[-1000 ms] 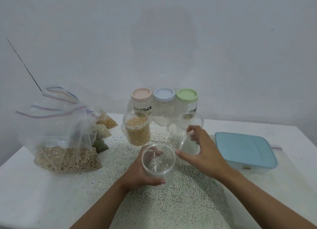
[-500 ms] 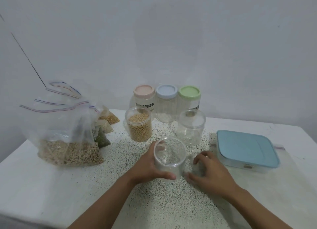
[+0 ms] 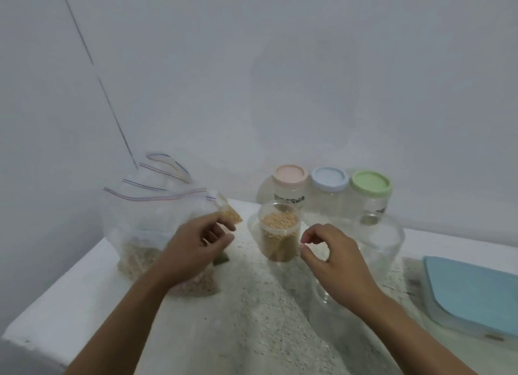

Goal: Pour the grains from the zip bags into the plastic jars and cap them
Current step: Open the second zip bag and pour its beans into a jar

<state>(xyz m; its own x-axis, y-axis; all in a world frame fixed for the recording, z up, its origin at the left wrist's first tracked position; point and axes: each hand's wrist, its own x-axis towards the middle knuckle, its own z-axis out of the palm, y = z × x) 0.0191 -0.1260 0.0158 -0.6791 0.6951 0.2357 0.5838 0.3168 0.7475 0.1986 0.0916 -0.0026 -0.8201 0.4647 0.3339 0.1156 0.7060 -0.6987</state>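
Reaches with the left hand (image 3: 201, 241) toward the cluster of clear zip bags with coloured seals; fingers half curled and apart from the thumb, with nothing seen between them; cannot tell, through the blur, whether touching the small clear bag of yellow grains (image 3: 231, 215) just beyond the fingertips. Hovers with the right hand (image 3: 335, 252) just beside the open clear plastic jar of yellow grains (image 3: 279, 231); thumb and forefinger curled close together, pinching nothing visible.

Behind the right hand, an empty clear plastic jar (image 3: 388, 235) without cap, much blurred; further back, by the wall, a pink-lidded jar (image 3: 290, 175), a blue-lidded jar (image 3: 329, 179) and a green-lidded jar (image 3: 371, 183). At the left, a large clear zip bag of beige grains (image 3: 134, 234) on the white speckled table (image 3: 246, 332); at the far right, a flat box with light blue lid (image 3: 476, 290).

Seems to be the step of fetching the next bag; one jar filled but not yet capped. Next, probably: grip one bag near its top, open the seal, bring its mouth over the empty jar; steady that light jar with the other hand, to avoid tipping.
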